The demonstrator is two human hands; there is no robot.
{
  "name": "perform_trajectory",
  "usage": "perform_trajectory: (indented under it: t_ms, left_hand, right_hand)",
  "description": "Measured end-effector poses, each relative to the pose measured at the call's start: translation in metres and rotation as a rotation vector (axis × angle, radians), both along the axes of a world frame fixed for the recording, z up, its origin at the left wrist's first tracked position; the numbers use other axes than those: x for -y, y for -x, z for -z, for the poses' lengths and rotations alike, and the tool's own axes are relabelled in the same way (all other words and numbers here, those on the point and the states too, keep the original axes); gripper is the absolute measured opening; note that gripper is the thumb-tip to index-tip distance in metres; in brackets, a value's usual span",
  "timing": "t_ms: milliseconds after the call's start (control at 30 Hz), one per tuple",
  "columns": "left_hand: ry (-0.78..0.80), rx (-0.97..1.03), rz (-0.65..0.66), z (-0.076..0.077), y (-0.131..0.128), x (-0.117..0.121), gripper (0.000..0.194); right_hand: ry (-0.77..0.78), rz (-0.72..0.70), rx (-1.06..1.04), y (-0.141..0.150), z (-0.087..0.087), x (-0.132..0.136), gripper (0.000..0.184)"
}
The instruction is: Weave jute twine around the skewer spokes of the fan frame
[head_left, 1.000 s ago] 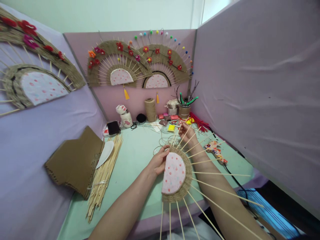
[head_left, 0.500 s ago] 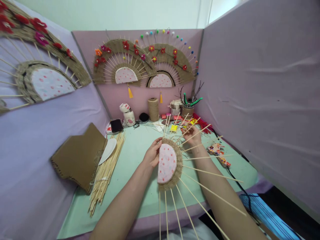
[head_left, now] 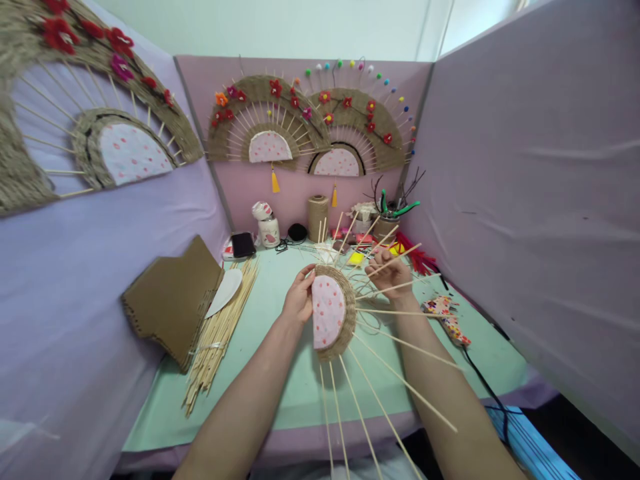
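Observation:
In the head view I see a half-round fan (head_left: 329, 312) with a pink-dotted white centre and a woven twine border, its straight side to the left. Thin wooden sticks (head_left: 400, 339) radiate from the border. My left hand (head_left: 299, 297) is closed on its upper left edge, thumb in front. Beyond the upper sticks, my right hand (head_left: 394, 275) has its fingers curled together around thin twine (head_left: 369, 323), which loops loosely beside the border. Sticks cross in front of this hand and partly cover its fingertips.
Brown cardboard (head_left: 167, 300) and a bundle of sticks (head_left: 220, 343) lie left. At the back stand a twine spool (head_left: 318, 220), a white jar (head_left: 269, 231) and a can with green-handled pliers (head_left: 387, 227). A flower-patterned glue gun (head_left: 447, 317) lies right. Finished fans (head_left: 267, 87) hang on the partitions.
The view has turned a little left. The fan has risen slightly in my left hand and tipped a little. My right hand's fingers have curled in more beside the upper sticks.

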State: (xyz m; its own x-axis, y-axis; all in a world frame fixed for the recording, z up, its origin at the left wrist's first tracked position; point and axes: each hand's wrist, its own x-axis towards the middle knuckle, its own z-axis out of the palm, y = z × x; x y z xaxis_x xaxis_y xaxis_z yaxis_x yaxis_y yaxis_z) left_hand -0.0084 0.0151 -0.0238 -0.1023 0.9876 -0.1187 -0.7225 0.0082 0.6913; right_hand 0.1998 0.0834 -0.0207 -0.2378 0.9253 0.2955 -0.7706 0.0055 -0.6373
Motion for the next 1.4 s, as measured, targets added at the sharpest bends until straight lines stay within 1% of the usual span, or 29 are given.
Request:
perform_trajectory:
  t_ms: [100,167,333,400,533,633,700,833,900,967,1000,1100,1167,1233,1267,1300,1333,1367,1400]
  left_hand:
    - [-0.009,0.025,-0.065,-0.003,0.007,-0.003,0.024]
    - [0.006,0.052,-0.092,-0.006,0.013,-0.005,0.019]
    - [0.124,0.133,-0.137,-0.015,0.025,-0.008,0.011]
    - [0.165,0.158,-0.129,-0.017,0.027,-0.007,0.007]
    - [0.174,0.178,-0.058,-0.020,0.024,-0.005,0.014]
    - [0.144,0.171,-0.049,-0.020,0.023,-0.004,0.016]
    - [0.126,0.156,-0.053,-0.018,0.023,-0.005,0.014]
    - [0.122,0.119,-0.097,-0.013,0.024,-0.007,0.009]
    - [0.114,0.100,-0.127,-0.011,0.023,-0.008,0.010]
    - [0.099,0.078,-0.137,-0.010,0.022,-0.008,0.011]
    - [0.093,0.067,-0.138,-0.009,0.022,-0.008,0.011]
    - [0.081,0.038,-0.133,-0.008,0.020,-0.008,0.009]
    - [0.082,0.026,-0.134,-0.007,0.020,-0.008,0.010]
    - [0.083,0.015,-0.120,-0.005,0.019,-0.009,0.011]
    - [0.083,0.007,-0.107,-0.003,0.018,-0.009,0.011]
    - [0.081,-0.003,-0.090,-0.002,0.016,-0.008,0.012]
    - [0.078,-0.015,-0.071,-0.001,0.014,-0.007,0.013]
    - [0.074,-0.025,-0.048,0.001,0.011,-0.006,0.014]
    - [0.068,-0.033,-0.022,0.002,0.007,-0.005,0.015]
  right_hand:
    - [-0.045,-0.091,0.096,0.001,-0.001,0.006,0.024]
    - [-0.060,-0.157,0.179,0.003,0.002,0.009,0.023]
    - [-0.016,-0.330,0.507,0.006,0.009,0.011,0.011]
    - [0.018,-0.336,0.615,0.008,0.009,0.011,0.010]
    - [0.063,-0.304,0.729,0.010,0.007,0.011,0.015]
    - [0.068,-0.285,0.766,0.010,0.006,0.011,0.016]
    - [0.064,-0.280,0.778,0.009,0.006,0.012,0.016]
    - [0.075,-0.274,0.736,0.007,0.006,0.010,0.016]
    - [0.090,-0.233,0.682,0.006,0.008,0.006,0.017]
    - [0.112,-0.129,0.632,0.007,0.012,-0.001,0.018]
    - [0.133,-0.038,0.620,0.007,0.015,-0.005,0.018]
    - [0.208,0.300,0.627,0.004,0.024,-0.019,0.021]
    - [0.235,0.480,0.628,0.003,0.029,-0.027,0.021]
    - [0.213,0.636,0.620,0.004,0.031,-0.030,0.018]
    - [0.173,0.714,0.630,0.006,0.031,-0.030,0.019]
    - [0.115,0.769,0.651,0.010,0.030,-0.028,0.021]
    - [0.043,0.786,0.681,0.016,0.029,-0.025,0.023]
    - [-0.037,0.749,0.715,0.023,0.027,-0.020,0.024]
    - [-0.098,0.652,0.737,0.032,0.026,-0.013,0.025]
